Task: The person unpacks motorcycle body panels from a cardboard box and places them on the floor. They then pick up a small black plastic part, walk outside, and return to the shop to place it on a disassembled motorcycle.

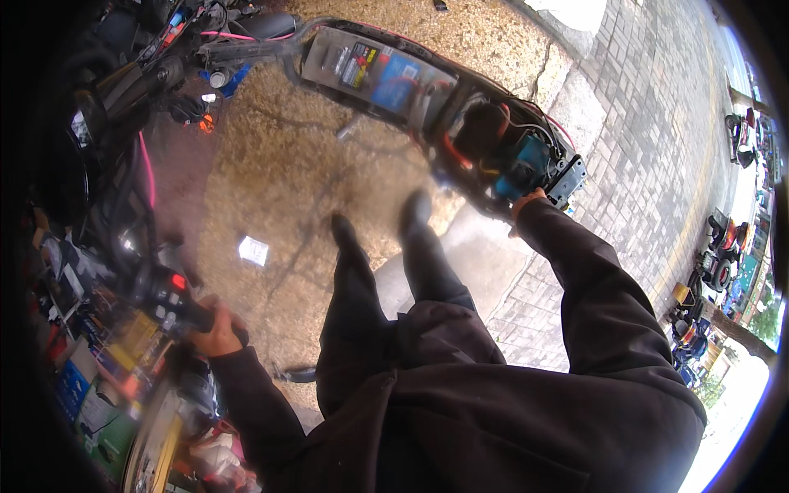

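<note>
Long black scooter frame [386,78] with open battery bay, lying across from handlebar to tail. Left hand [215,330] closed around black handlebar grip [177,300]. Right hand [527,200] at frame's tail; grip hidden.

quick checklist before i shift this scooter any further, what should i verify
1. Left hand on the handlebar grip: ok, fingers closed around it.
2. Right hand on the rear of the scooter frame: cannot tell, mostly hidden by the sleeve.
3. Battery seated in the open compartment: ok, lies flat inside.
4. Loose wires by the blue part: not ok, exposed near the right hand.
5. Feet clear of the frame: ok, both on the ground beside it.
</note>
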A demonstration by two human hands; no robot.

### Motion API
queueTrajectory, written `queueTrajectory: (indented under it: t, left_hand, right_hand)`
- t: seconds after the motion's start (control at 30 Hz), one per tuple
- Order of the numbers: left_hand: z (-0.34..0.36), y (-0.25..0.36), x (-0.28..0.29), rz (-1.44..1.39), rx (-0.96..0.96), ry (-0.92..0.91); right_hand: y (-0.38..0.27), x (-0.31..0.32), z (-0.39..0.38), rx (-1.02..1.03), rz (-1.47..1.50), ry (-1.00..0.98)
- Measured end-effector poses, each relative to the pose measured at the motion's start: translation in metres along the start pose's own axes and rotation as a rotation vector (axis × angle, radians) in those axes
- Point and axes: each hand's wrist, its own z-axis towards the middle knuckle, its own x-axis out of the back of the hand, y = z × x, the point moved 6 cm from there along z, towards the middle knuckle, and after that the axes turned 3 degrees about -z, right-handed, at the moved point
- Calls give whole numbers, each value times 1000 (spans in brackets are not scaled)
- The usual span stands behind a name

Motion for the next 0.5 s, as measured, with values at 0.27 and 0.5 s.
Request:
queueTrajectory:
  t: [0.27, 0.5]
  left_hand:
    - [-1, 3, 1, 47, -1, -63]
    - [-3, -1, 6, 32, -22, -75]
  right_hand:
    - [-11, 5, -1, -155, 159, 213]
    - [-38, 49, 85, -233, 864, 663]
